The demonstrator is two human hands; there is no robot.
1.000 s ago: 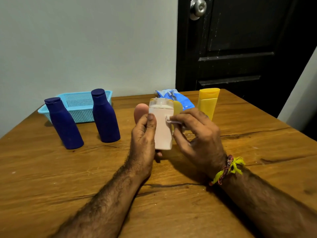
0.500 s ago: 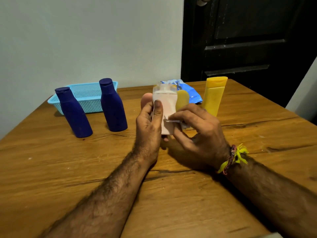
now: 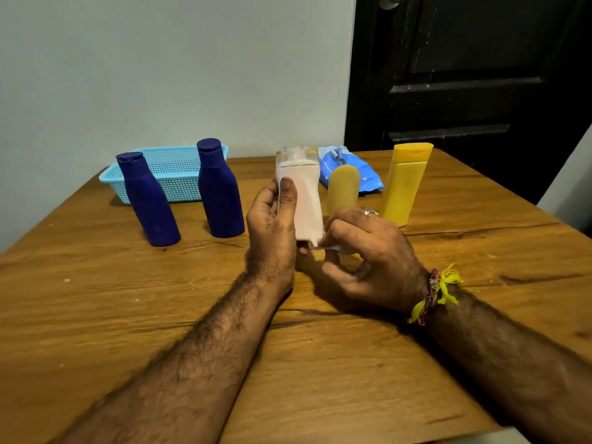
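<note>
My left hand point(image 3: 272, 219) grips a pale pink bottle point(image 3: 306, 200) with a clear cap, held upright above the wooden table point(image 3: 96, 299), thumb pressed on its front. My right hand point(image 3: 365, 254) is just right of the bottle's lower end and pinches a small white strip point(image 3: 330, 248) that reaches the bottle's bottom corner. What the strip is cannot be told.
Two dark blue bottles point(image 3: 149, 200) point(image 3: 219, 190) stand at the left in front of a light blue basket point(image 3: 174, 174). Behind my hands stand a small yellow bottle point(image 3: 342, 187) and a taller yellow bottle point(image 3: 405, 184), with a blue packet point(image 3: 347, 168) lying at the back. A black door point(image 3: 464, 75) is behind the table.
My right hand has slid down from the bottle's middle to its lower end with the white strip pinched. The left hand keeps its grip.
</note>
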